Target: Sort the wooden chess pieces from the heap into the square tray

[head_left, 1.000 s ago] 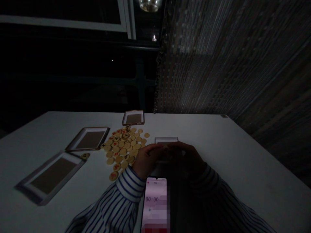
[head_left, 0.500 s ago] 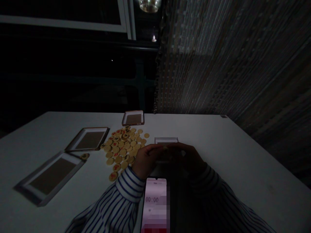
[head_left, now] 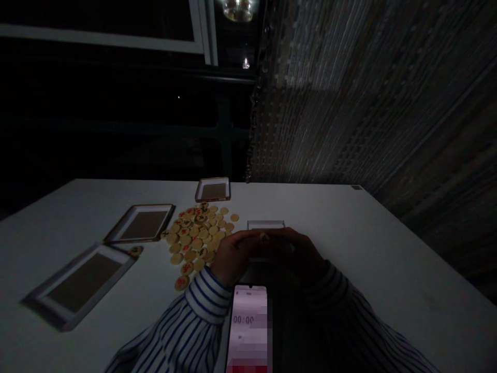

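Observation:
My left hand (head_left: 234,255) and my right hand (head_left: 305,255) meet at the fingertips over a small white box tray (head_left: 266,224), hiding most of it. Between their fingers is a round wooden Chinese chess piece (head_left: 264,238), its dark character facing me. The fingers of both hands are bent in around it; the right hand is in deep shadow. Just left of my left hand lies a loose heap of Chinese chess pieces (head_left: 197,242), some showing red or black characters and others plain side up. A lit phone (head_left: 248,329) showing 00:00 lies between my forearms.
On the white table (head_left: 349,248) an open box half (head_left: 213,189) stands at the back. At the left are a brown-rimmed box lid (head_left: 143,224) and a white-edged one (head_left: 83,282), with a lone piece (head_left: 135,251) by their corners. A bead curtain (head_left: 330,103) hangs behind.
The chess piece between my fingers has turned so that its dark character shows more clearly. My hands stay nearly in place, and the heap and boxes are unmoved.

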The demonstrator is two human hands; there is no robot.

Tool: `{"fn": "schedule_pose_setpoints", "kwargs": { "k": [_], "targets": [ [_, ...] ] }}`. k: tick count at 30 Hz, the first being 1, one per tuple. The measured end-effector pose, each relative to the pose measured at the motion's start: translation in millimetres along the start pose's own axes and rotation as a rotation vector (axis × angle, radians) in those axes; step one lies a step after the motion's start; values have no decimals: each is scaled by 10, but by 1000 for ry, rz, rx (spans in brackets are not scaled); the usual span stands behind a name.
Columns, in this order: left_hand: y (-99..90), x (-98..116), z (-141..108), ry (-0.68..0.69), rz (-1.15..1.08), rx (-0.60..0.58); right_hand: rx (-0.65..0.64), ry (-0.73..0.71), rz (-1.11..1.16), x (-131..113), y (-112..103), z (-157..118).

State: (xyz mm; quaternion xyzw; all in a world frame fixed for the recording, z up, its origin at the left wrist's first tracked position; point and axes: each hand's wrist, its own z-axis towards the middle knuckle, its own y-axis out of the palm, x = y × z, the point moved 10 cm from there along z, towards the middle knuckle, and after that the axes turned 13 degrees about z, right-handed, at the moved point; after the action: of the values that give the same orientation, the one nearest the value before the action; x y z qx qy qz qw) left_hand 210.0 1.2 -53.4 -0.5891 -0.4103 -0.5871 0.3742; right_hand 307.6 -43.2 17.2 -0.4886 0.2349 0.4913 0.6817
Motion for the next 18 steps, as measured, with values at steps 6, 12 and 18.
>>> {"fn": "schedule_pose_setpoints", "kwargs": {
  "k": [6, 12, 18],
  "targets": [
    [23, -32, 2, -25, -30, -13, -18, -38, -77, -11, 3, 3],
    [19, 43, -11, 8, 41, -19, -41, -106, -180, -101, 31, 4],
    [-128, 162, -7, 126, 311, 91, -74, -144, -289, -27, -4, 10]
  ]
}}
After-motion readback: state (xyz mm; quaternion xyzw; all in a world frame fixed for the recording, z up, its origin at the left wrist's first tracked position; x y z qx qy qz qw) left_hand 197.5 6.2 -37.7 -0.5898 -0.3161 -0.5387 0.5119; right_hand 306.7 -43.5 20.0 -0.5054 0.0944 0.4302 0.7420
